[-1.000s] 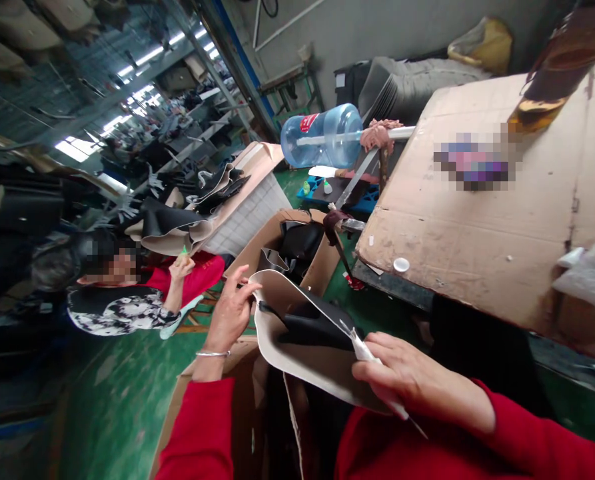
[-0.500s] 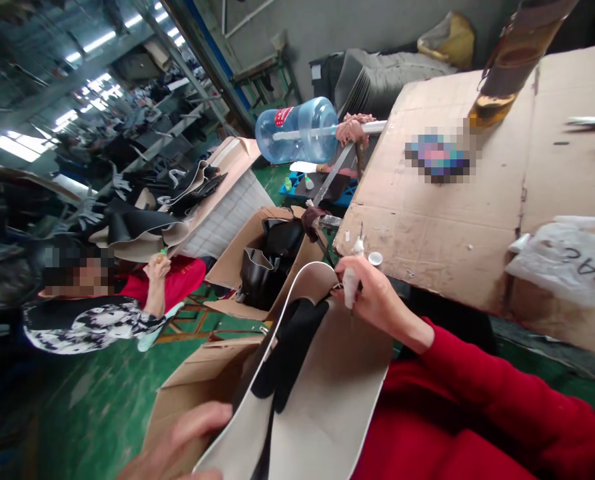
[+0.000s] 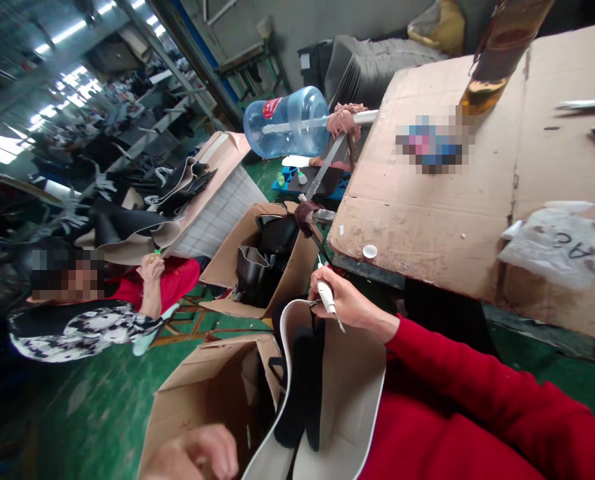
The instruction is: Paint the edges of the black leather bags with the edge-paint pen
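Observation:
In the head view, my right hand (image 3: 344, 300) grips a slim white-handled tool (image 3: 326, 297) with a thin metal point at its lower end. The fingers of that hand are also at the top edge of an open bag (image 3: 352, 393), beige inside with a pale rim. Two black rounded strips (image 3: 302, 387) lie inside the bag. My left hand (image 3: 197, 457) is low in the picture, to the left of the bag and apart from its rim. Its fingers look bent, but motion blurs them.
A cardboard-covered table (image 3: 427, 220) on the right bears a white cap (image 3: 370, 251) and a plastic bag (image 3: 557, 243). One open carton (image 3: 177, 393) stands beside the bag; another carton (image 3: 290, 280) holds black bags. A co-worker (image 3: 82, 320) sits at left.
My left hand has come off the bag's rim and moved a little away. My right hand has shifted down and left with the white tool, and the bag's top edge has moved along.

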`<state>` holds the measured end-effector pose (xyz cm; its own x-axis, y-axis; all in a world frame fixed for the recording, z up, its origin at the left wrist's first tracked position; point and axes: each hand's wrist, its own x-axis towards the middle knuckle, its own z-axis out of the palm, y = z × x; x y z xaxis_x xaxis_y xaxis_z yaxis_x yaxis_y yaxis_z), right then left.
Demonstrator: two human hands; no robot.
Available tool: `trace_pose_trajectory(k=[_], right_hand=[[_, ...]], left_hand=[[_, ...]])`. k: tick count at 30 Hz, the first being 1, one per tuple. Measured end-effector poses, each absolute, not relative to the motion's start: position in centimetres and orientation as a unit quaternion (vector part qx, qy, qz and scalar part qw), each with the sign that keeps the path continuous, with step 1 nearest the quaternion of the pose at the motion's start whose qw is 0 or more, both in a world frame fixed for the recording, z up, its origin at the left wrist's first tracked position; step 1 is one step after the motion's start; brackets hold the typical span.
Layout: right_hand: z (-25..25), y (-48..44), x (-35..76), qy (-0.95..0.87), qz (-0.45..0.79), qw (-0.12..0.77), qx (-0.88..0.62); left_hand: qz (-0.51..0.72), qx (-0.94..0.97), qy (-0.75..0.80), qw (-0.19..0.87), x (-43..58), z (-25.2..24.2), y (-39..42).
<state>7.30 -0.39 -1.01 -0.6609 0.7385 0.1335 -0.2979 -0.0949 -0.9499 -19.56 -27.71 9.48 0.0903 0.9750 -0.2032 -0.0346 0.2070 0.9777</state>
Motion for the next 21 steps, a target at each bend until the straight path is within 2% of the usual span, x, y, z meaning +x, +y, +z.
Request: trace_pose_trajectory(k=[2,4,6,8,12,16,21], right_hand=[[-0.9,-0.7,7.5,-0.549,0.737,0.358,-0.165],[-0.6,-0.9,7.9,-0.543,0.753,0.345,-0.141],[-0.3,-1.0,8.3,-0.545,0.760,0.331,-0.127],[-0.1,-1.0,8.7,-0.544,0.762,0.327,-0.129],[-0.2,-0.6,9.4,-0.548,0.760,0.322,-0.137],[-0.5,0.0,9.8,-0.559,0.735,0.348,-0.161],[-0.7,0.0,9.6,-0.560,0.710,0.383,-0.189]], left_hand=[[0.586,0.420,0.508,0.471,-20.8,8.1,-24.4],[0.629,0.364,0.558,0.400,-21.0,6.5,-20.0],[0.600,0.323,0.598,0.422,-20.2,4.9,-15.6],[0.510,0.347,0.625,0.478,-18.8,3.7,-12.0],[0.362,0.479,0.562,0.569,-15.5,2.5,-8.1],[0.360,0.519,0.510,0.584,-13.2,2.6,-7.1],[0.313,0.554,0.541,0.550,-11.5,3.6,-7.5]])
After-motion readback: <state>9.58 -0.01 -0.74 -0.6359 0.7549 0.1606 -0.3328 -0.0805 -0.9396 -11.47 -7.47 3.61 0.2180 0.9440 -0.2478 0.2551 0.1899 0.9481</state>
